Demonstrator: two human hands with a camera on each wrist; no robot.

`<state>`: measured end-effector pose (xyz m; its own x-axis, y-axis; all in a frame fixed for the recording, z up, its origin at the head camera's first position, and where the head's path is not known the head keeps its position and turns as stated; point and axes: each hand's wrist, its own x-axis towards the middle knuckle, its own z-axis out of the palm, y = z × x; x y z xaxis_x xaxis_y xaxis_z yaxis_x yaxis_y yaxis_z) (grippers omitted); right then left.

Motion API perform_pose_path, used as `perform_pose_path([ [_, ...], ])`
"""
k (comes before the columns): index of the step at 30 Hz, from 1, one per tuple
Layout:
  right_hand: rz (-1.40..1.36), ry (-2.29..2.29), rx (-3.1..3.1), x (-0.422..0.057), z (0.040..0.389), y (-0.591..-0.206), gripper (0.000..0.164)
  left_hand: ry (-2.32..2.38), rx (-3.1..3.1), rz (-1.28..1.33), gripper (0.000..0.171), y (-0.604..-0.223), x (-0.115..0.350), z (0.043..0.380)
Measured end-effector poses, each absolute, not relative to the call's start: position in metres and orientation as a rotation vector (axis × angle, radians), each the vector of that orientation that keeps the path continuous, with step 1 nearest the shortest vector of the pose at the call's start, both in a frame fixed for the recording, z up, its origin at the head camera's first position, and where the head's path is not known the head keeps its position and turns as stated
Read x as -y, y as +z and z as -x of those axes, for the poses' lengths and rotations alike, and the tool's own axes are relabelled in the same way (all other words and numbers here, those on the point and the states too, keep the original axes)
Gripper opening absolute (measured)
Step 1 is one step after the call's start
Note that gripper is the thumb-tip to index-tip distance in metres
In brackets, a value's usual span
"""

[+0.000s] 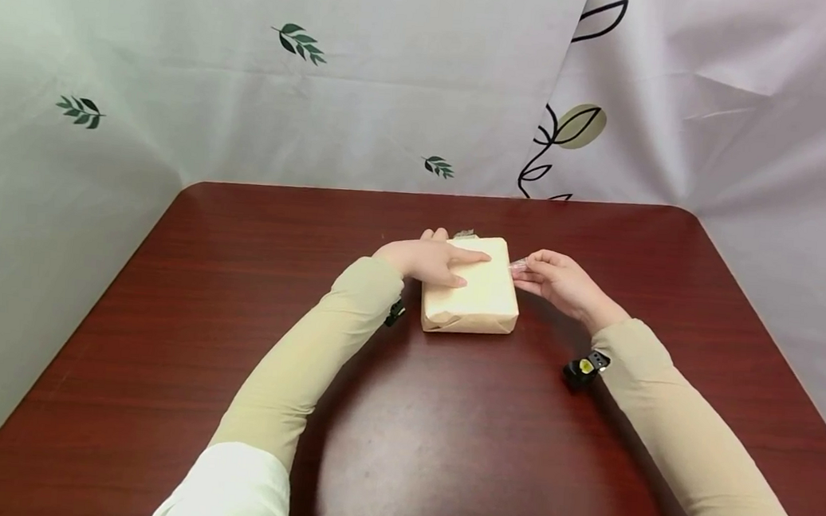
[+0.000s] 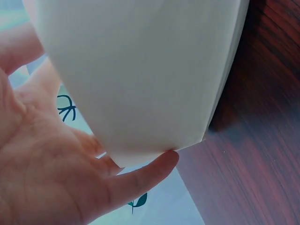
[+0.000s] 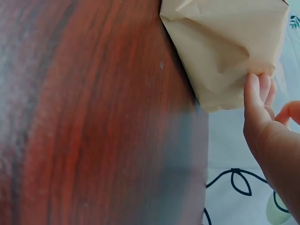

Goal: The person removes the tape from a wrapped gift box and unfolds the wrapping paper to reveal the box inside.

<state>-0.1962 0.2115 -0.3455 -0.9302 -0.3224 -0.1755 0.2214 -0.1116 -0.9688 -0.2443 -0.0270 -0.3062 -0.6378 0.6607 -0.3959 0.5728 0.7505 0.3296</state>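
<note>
A box wrapped in cream paper [image 1: 479,283] lies on the table, with folded paper along its near side. My left hand [image 1: 427,261] rests on the box's left part, thumb and index finger stretched across the top. Its other fingers reach the far left edge; in the left wrist view the little finger [image 2: 145,180] touches the box's edge. At the box's right side, my right hand [image 1: 558,284] pinches a small piece of clear tape [image 1: 518,264]. In the right wrist view its fingertips [image 3: 253,82] touch the creased paper side [image 3: 220,51].
Another clear, crinkled piece [image 1: 466,234] sticks out at the box's far edge. The dark red wooden table [image 1: 239,278] has rounded far corners. White cloth with leaf prints [image 1: 366,111] hangs behind it and at both sides. A small black camera [image 1: 583,369] sits at the right wrist.
</note>
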Motion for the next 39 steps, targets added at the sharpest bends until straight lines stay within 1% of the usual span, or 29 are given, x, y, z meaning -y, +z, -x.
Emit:
perform_pose_path([
  [8,0.096,-2.160,-1.694,-0.214,0.195,-0.347,0.036,0.251,-2.458,-0.931,0.057,-0.307,0.027,0.244],
  [19,0.118,-2.240,-1.485,-0.222,0.196,-0.353,0.033,0.269,-2.459,-0.946,0.058,-0.309,0.027,0.244],
  [26,0.201,-2.269,-1.298,-0.228,0.198,-0.357,0.038,0.284,-2.459,-0.951,0.058,-0.309,0.027,0.243],
  [33,0.114,-2.301,-1.194,-0.228,0.198,-0.359,0.043,0.275,-2.457,-0.962,0.058,-0.308,0.028,0.244],
  [39,0.099,-2.279,-1.212,-0.228,0.198,-0.357,0.044,0.269,-2.459,-0.968,0.058,-0.309,0.029,0.244],
])
